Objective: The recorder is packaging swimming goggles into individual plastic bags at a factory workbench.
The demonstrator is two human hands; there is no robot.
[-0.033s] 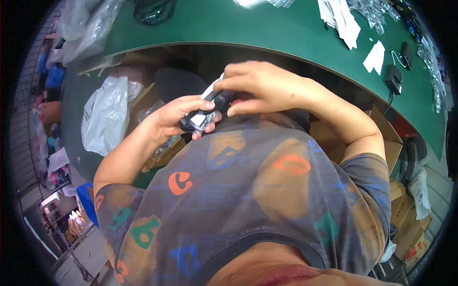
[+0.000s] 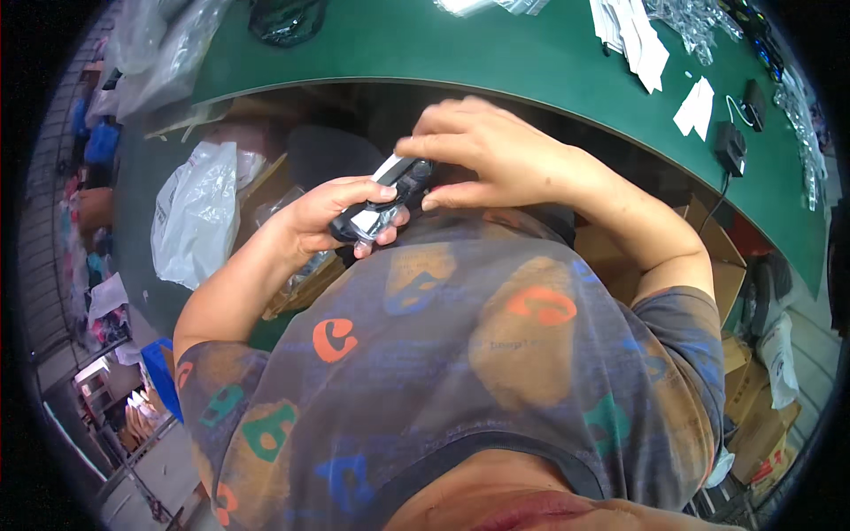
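My left hand [image 2: 329, 209] grips a black item in clear plastic [image 2: 409, 181], tilted in front of my belly. Its thumb lies on top and its fingertips show beneath the crinkled wrapping. A white strip [image 2: 387, 166] runs along the item's upper side. The item's exact kind cannot be made out. Over the upper end, my right hand [image 2: 500, 157] is curved with thumb and fingers apart. The right forefinger's tip is at the end of the white strip; whether it touches is unclear.
A green table [image 2: 390, 49] curves ahead, bearing white paper slips [image 2: 630, 44], a black adapter [image 2: 730, 149] with a cord and a black plastic bag [image 2: 285, 19]. A white plastic bag [image 2: 197, 217] is at left. An open cardboard box [image 2: 708, 243] stands below the table at right.
My right hand has lifted slightly, its fingers spreading a little away from the black item. My left hand keeps its grip, with the item barely shifted.
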